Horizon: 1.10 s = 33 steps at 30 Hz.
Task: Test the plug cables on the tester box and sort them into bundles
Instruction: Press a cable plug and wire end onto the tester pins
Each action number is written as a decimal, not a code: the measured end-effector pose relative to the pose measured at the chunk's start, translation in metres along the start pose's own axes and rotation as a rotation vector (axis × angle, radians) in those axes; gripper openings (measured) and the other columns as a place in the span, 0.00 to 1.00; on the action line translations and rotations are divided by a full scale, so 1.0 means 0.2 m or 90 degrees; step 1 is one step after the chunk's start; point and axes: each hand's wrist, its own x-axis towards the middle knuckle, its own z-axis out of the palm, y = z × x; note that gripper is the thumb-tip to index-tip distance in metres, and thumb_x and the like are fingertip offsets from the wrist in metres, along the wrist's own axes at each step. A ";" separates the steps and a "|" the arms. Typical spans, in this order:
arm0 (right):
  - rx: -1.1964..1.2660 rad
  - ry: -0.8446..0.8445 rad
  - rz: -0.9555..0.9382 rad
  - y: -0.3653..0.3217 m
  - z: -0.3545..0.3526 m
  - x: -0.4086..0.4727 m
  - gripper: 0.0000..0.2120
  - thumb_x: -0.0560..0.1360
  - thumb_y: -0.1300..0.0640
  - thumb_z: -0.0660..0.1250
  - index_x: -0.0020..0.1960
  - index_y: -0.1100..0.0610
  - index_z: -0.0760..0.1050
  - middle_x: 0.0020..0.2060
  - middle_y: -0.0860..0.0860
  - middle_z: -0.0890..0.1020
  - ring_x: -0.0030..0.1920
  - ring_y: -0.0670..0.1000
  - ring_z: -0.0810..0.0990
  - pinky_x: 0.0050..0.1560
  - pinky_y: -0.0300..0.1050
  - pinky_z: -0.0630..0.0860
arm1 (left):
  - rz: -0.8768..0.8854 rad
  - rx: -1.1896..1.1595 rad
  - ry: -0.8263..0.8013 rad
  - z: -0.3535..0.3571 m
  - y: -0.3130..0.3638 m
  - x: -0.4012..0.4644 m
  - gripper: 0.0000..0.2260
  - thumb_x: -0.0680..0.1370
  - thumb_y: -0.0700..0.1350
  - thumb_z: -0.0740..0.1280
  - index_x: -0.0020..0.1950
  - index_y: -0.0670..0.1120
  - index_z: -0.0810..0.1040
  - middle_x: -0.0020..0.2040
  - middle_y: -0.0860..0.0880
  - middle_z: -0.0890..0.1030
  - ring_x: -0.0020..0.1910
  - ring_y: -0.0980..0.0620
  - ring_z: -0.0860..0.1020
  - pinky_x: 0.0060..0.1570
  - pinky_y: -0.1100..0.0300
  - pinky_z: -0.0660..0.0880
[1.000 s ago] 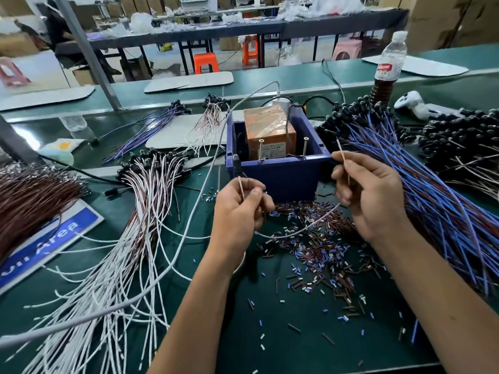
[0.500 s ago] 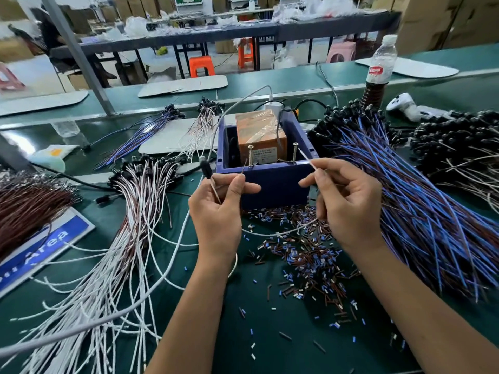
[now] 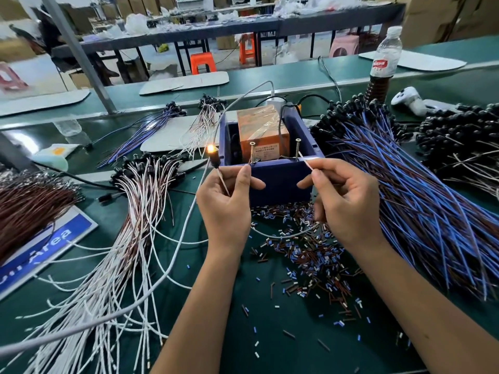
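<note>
A green desk is seen carrying everything. Across its right side a large bundle of blue cables with black plug ends is spread, and farther right a heap of black-plugged cables is piled. On the left a fan of white cables is laid out, with a brown bundle at the left edge, over a blue and white sign. Two smaller bundles, one blue and one white, are placed farther back.

At the middle the blue tester box is set, with an orange block inside it and two upright screws at its near rim. In front of the box, short cut bits of wire sleeve are scattered. A plastic bottle is stood behind the blue bundle, beside a white controller.

One plug cable is held in front of the box, sagging between the hands. Its plug end, where a small orange light glows, is pinched by the fingers of the left hand, just left of the box. Its bare wire end is pinched by the fingers of the right hand and is held at the right-hand screw; whether metal is touched cannot be told.
</note>
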 end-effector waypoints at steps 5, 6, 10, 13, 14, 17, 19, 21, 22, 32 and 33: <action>-0.018 0.000 -0.002 0.00 0.00 0.00 0.08 0.83 0.63 0.65 0.55 0.54 0.82 0.41 0.49 0.87 0.20 0.52 0.76 0.23 0.40 0.72 | 0.000 0.003 0.002 0.00 0.01 -0.01 0.07 0.82 0.45 0.69 0.48 0.43 0.81 0.37 0.47 0.86 0.27 0.57 0.72 0.40 0.50 0.68; -0.017 0.000 -0.001 0.00 0.00 0.00 0.08 0.83 0.62 0.65 0.55 0.53 0.82 0.41 0.49 0.87 0.20 0.52 0.76 0.23 0.40 0.72 | 0.000 0.003 0.001 0.00 0.02 -0.01 0.07 0.82 0.45 0.69 0.48 0.43 0.81 0.37 0.47 0.86 0.27 0.57 0.72 0.40 0.49 0.68; 0.002 0.009 0.011 0.00 -0.01 0.00 0.09 0.83 0.61 0.65 0.54 0.52 0.82 0.41 0.50 0.87 0.20 0.52 0.76 0.23 0.39 0.72 | 0.028 0.023 0.029 -0.01 0.03 -0.02 0.06 0.82 0.45 0.69 0.48 0.44 0.80 0.37 0.49 0.86 0.29 0.59 0.75 0.41 0.55 0.72; 0.016 0.027 0.026 0.00 -0.02 0.01 0.09 0.83 0.62 0.65 0.53 0.53 0.82 0.39 0.51 0.86 0.20 0.52 0.75 0.23 0.37 0.71 | 0.097 0.061 0.096 0.01 0.06 -0.05 0.06 0.83 0.43 0.69 0.46 0.47 0.79 0.36 0.53 0.85 0.35 0.58 0.81 0.44 0.67 0.74; 0.023 0.032 0.031 0.00 -0.02 0.01 0.08 0.83 0.62 0.65 0.53 0.53 0.82 0.39 0.51 0.86 0.20 0.52 0.74 0.23 0.37 0.71 | 0.114 0.065 0.103 0.02 0.07 -0.06 0.06 0.83 0.42 0.69 0.46 0.48 0.79 0.36 0.52 0.85 0.37 0.57 0.83 0.45 0.68 0.74; 0.042 0.054 0.037 -0.01 -0.03 0.02 0.08 0.83 0.63 0.64 0.54 0.55 0.82 0.39 0.52 0.86 0.19 0.51 0.74 0.23 0.38 0.70 | 0.164 0.062 0.070 0.06 0.10 -0.10 0.05 0.82 0.41 0.69 0.47 0.46 0.78 0.37 0.52 0.85 0.38 0.54 0.84 0.45 0.68 0.75; 0.043 0.072 0.046 -0.02 -0.06 0.03 0.07 0.83 0.63 0.64 0.54 0.56 0.81 0.38 0.52 0.86 0.20 0.52 0.73 0.23 0.39 0.70 | 0.180 0.070 0.023 0.16 0.14 -0.11 0.04 0.82 0.41 0.69 0.47 0.45 0.79 0.38 0.53 0.85 0.38 0.54 0.84 0.44 0.67 0.75; 0.037 0.082 0.061 -0.04 -0.11 0.04 0.07 0.83 0.62 0.65 0.54 0.56 0.81 0.38 0.52 0.86 0.20 0.53 0.74 0.24 0.41 0.71 | 0.176 0.086 -0.027 0.29 0.19 -0.12 0.04 0.82 0.42 0.69 0.47 0.46 0.79 0.38 0.55 0.85 0.38 0.54 0.83 0.42 0.64 0.76; 0.033 0.090 0.064 -0.05 -0.16 0.05 0.07 0.83 0.62 0.65 0.54 0.56 0.81 0.38 0.53 0.86 0.21 0.53 0.74 0.24 0.42 0.72 | 0.166 0.086 -0.056 0.38 0.23 -0.12 0.04 0.82 0.42 0.70 0.47 0.46 0.79 0.38 0.55 0.85 0.39 0.55 0.83 0.42 0.63 0.77; -0.109 0.569 0.112 -0.22 -1.47 0.11 0.08 0.79 0.65 0.63 0.51 0.55 0.77 0.31 0.49 0.85 0.20 0.47 0.73 0.22 0.40 0.69 | -0.178 -0.140 -0.352 1.42 0.47 -0.24 0.15 0.86 0.43 0.60 0.42 0.47 0.81 0.34 0.55 0.76 0.32 0.54 0.69 0.39 0.53 0.71; -0.121 0.615 0.136 -0.25 -1.62 0.09 0.08 0.79 0.66 0.61 0.52 0.55 0.76 0.31 0.49 0.85 0.21 0.45 0.75 0.23 0.41 0.71 | -0.197 -0.129 -0.372 1.52 0.48 -0.26 0.17 0.86 0.42 0.58 0.41 0.49 0.80 0.36 0.53 0.77 0.34 0.52 0.72 0.42 0.50 0.73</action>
